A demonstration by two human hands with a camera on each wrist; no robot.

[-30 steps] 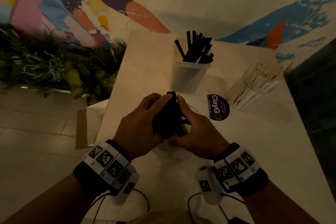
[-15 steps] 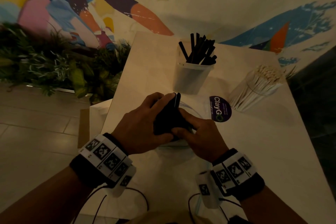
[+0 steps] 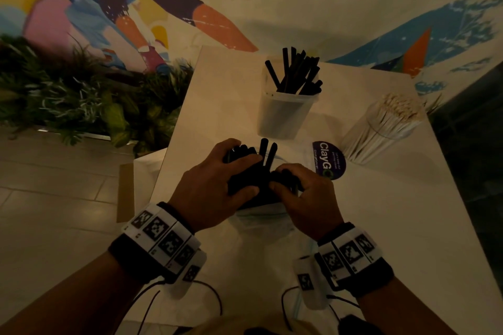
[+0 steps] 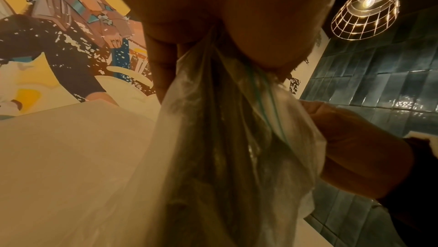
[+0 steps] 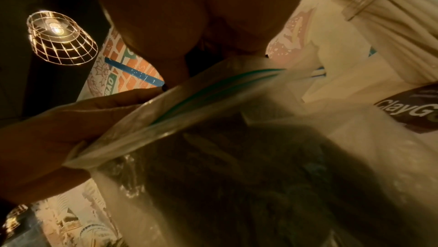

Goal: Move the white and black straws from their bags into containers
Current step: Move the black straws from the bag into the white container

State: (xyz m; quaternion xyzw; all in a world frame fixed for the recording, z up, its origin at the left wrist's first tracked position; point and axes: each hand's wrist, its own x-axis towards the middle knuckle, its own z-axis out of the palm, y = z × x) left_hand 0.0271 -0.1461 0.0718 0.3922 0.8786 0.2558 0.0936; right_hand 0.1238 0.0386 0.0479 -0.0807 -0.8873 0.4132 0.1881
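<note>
Black straws (image 3: pixel 251 177) sit bunched at the table's (image 3: pixel 381 226) centre, gripped from both sides: the left hand (image 3: pixel 209 190) wraps its fingers and thumb round the bundle's left flank, and the right hand (image 3: pixel 304 196) curls its fingers over the right flank, thumb pressed to the bundle. Two straws stick up past the fingers toward 12 o'clock. Below the hands the bundle's lower part stands in a clear zip bag (image 3: pixel 261 219); both wrist views show the film and its teal zip strip hanging under the palms. At 12 o'clock from the hands stands a translucent tub (image 3: pixel 283 117), upright, holding more black straws that lean toward 1 o'clock above its rim. At 2 o'clock a clear cup (image 3: pixel 381 130), tilted toward 2 o'clock, is packed full of white straws (image 3: pixel 400 106). Between tub and cup a round dark sticker (image 3: pixel 329 159) lies flat on the table.
</note>
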